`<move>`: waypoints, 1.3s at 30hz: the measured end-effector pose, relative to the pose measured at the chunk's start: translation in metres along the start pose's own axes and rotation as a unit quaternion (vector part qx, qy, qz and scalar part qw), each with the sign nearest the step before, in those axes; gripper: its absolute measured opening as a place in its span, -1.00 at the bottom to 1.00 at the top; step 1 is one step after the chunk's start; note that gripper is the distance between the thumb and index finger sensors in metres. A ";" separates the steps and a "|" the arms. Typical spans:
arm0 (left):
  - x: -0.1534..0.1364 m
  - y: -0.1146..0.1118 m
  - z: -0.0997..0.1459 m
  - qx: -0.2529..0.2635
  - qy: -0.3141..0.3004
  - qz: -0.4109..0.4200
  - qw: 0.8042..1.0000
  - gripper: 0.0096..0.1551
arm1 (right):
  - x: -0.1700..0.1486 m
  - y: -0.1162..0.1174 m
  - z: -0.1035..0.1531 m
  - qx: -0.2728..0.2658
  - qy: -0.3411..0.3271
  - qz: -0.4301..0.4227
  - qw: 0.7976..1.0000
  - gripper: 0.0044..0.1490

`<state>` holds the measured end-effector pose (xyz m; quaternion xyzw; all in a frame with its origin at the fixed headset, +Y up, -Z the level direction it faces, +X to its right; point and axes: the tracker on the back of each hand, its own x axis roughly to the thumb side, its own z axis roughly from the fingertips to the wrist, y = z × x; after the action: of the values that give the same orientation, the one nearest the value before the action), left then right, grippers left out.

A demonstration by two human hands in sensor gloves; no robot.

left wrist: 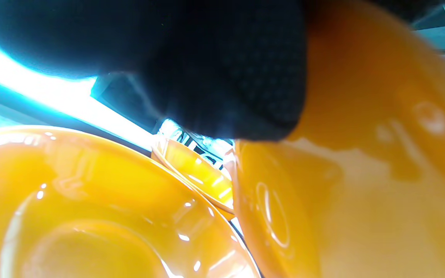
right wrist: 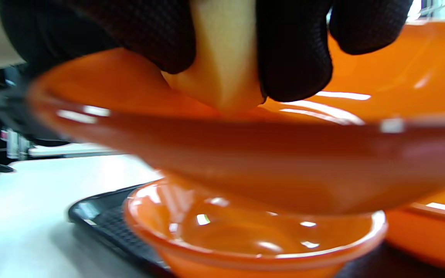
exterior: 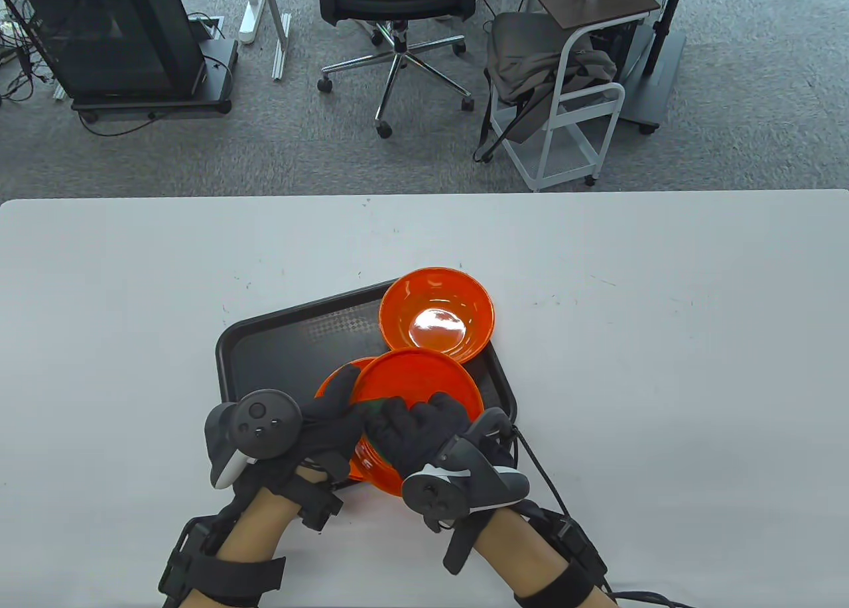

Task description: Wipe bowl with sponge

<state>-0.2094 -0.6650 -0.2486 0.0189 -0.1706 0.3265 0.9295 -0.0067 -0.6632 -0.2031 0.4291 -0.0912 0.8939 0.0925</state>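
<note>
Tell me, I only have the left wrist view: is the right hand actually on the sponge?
Observer: Yes. The right wrist view shows the right hand pinching a pale yellow sponge against the lifted bowl.
Operator: Anything under that bowl?
Observer: Another orange bowl sits right below it on the black tray.
Operator: And further back?
Observer: The table view shows a third bowl at the tray's far right corner, untouched. The left hand grips the lifted bowl's left rim.
</note>
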 end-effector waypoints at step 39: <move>0.020 0.002 0.005 0.012 -0.020 -0.012 1.000 -0.31 | -0.011 -0.011 0.000 -0.035 0.110 0.110 0.987 -0.37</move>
<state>-0.1974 -0.6521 -0.2369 0.0384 -0.1850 0.3165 0.9296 0.0025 -0.6538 -0.2110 0.3116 -0.1580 0.9368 0.0182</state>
